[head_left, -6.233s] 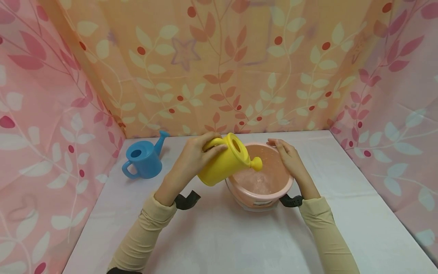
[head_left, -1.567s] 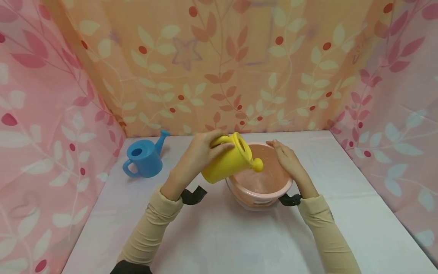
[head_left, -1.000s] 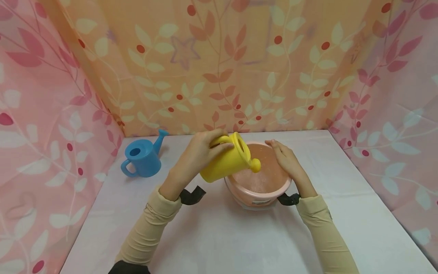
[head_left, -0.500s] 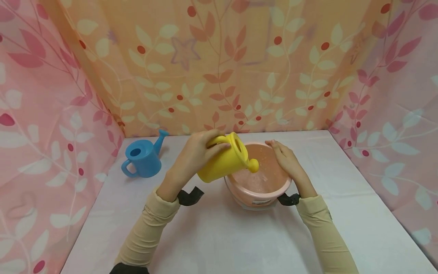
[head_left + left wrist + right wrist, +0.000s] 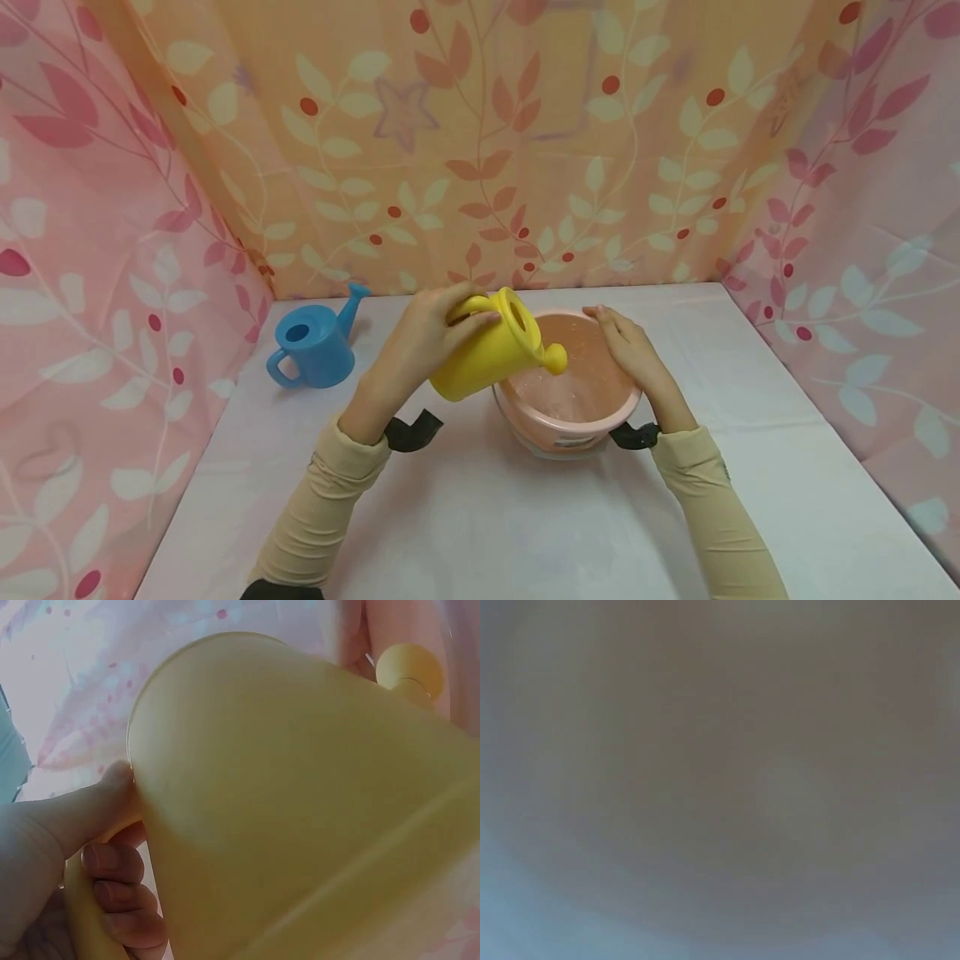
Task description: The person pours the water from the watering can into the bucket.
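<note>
My left hand [image 5: 427, 333] grips the handle of a yellow watering can [image 5: 483, 360], curled fingers showing round it in the left wrist view. The can is tilted to the right, its round spout head [image 5: 555, 358] over a pink basin [image 5: 564, 427]. Water is in the basin, with ripples below the spout. On the basin's right rim rests my right hand [image 5: 636, 350], its fingers mostly straight along the edge. The right wrist view is too blurred to make out anything.
A blue watering can [image 5: 321, 354] stands upright at the back left of the white-covered table [image 5: 495, 525]. Patterned cloth [image 5: 480, 150] hangs behind the table and along both sides.
The yellow watering can shifted a little right, then slightly back left, staying tilted over the basin. Splashing below its spout is weaker than 6.2 seconds ago. My right hand stays on the rim.
</note>
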A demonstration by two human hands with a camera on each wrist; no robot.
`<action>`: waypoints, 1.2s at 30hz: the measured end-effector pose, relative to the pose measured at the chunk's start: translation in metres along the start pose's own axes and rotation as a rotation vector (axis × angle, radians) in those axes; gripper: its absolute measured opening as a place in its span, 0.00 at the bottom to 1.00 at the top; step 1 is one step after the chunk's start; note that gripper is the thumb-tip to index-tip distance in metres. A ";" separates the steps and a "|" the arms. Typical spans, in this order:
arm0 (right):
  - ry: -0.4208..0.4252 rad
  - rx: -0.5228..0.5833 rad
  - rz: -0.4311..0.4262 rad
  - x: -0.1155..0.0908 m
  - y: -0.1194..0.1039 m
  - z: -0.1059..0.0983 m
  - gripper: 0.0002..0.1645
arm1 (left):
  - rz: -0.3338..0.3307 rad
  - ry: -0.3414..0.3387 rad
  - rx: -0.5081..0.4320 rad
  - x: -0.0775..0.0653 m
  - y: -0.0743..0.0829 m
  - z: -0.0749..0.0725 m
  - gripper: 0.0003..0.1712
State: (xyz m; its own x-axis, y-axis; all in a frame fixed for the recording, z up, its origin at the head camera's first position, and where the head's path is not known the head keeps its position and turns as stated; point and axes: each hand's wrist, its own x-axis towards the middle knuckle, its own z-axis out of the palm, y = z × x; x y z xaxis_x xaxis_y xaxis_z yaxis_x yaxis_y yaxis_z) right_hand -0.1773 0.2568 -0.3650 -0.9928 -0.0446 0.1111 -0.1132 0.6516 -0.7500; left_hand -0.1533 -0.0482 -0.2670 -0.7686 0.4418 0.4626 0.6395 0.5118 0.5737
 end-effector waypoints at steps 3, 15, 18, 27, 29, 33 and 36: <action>0.002 -0.004 -0.002 0.000 0.000 0.000 0.36 | -0.019 -0.005 -0.005 -0.001 0.001 0.000 0.15; -0.005 -0.019 0.014 0.002 -0.002 0.000 0.36 | -0.043 -0.013 -0.008 0.000 0.003 0.001 0.15; -0.005 -0.022 0.021 0.001 -0.002 0.001 0.36 | -0.049 -0.030 -0.013 0.001 0.004 0.001 0.16; 0.003 -0.022 0.011 0.001 0.000 0.001 0.36 | -0.051 -0.048 -0.029 0.003 0.006 0.001 0.15; 0.005 -0.023 0.008 0.001 0.000 0.001 0.36 | -0.048 -0.045 -0.033 0.003 0.005 0.002 0.15; 0.008 -0.024 0.007 0.002 0.001 0.001 0.36 | -0.043 -0.040 -0.037 0.004 0.005 0.002 0.15; 0.008 -0.023 0.009 0.002 0.001 0.002 0.36 | -0.042 -0.041 -0.038 0.004 0.006 0.002 0.15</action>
State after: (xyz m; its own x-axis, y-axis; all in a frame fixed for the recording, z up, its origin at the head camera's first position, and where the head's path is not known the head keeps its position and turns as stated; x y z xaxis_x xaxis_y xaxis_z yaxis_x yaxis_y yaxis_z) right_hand -0.1793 0.2558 -0.3662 -0.9934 -0.0327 0.1101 -0.1036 0.6689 -0.7361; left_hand -0.1529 -0.0423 -0.2630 -0.7932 0.4509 0.4094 0.6047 0.5029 0.6176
